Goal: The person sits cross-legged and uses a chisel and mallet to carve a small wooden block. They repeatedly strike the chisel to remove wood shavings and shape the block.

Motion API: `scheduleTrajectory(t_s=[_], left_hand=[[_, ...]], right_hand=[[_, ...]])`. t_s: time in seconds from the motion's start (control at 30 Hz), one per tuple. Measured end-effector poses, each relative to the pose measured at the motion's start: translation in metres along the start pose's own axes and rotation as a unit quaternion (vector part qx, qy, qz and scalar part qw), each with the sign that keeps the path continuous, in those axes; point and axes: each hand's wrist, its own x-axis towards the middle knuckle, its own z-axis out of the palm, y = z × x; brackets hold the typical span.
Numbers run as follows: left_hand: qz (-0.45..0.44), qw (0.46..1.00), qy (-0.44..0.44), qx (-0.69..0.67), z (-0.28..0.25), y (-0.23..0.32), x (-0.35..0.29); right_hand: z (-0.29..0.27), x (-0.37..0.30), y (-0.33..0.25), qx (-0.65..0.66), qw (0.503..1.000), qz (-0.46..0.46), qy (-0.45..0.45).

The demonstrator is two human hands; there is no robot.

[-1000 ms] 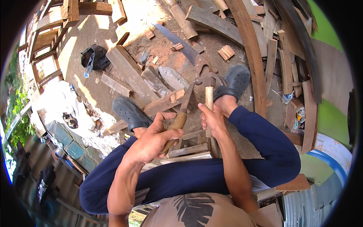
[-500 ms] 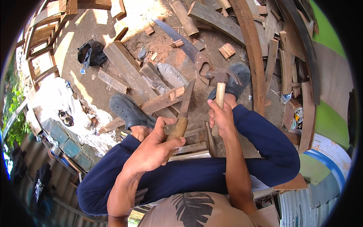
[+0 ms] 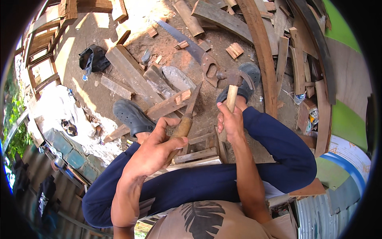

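Head view: left hand (image 3: 157, 149) clamped round wooden handle of chisel (image 3: 186, 119), blade angled up-right twd a wood offcut (image 3: 169, 105) on the dirt. Right hand (image 3: 230, 121) wrapped tight on hammer (image 3: 232, 85) handle, head up near the handsaw (image 3: 199, 55). Person seated, dark clogs (image 3: 133, 117) on ground, planks (image 3: 199, 153) under legs.

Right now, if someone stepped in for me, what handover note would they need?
Left hand: gripping the wooden handle of a chisel, blade angled down at a wood strip between the feet.
Right hand: holding a hammer by its handle, head raised above the chisel, not touching it.
A handsaw lies on the ground ahead.
Done: tools gripped, chisel aimed.
Left: whether any cut is made cannot be told.
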Motion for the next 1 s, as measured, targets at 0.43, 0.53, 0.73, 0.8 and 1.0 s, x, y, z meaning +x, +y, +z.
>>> scheduleTrajectory(t_s=[0.43,0.53,0.73,0.8,1.0], left_hand=[[0.010,0.998,0.004,0.056,-0.001,0.003,0.003],[0.009,0.998,0.008,0.062,-0.003,0.006,0.002],[0.025,0.998,-0.016,0.055,-0.010,0.003,0.004],[0.025,0.998,-0.039,0.044,-0.009,-0.001,0.007],[0.029,0.997,-0.048,0.060,-0.002,0.006,0.003]], right_hand=[[0.002,0.009,0.016,-0.037,0.998,0.039,-0.029],[0.012,0.010,0.004,-0.026,0.999,0.031,-0.024],[0.031,0.028,0.009,-0.001,1.000,-0.008,-0.030],[0.034,0.031,0.013,0.017,1.000,-0.002,-0.026],[0.039,0.037,0.017,0.071,0.997,0.007,-0.042]])
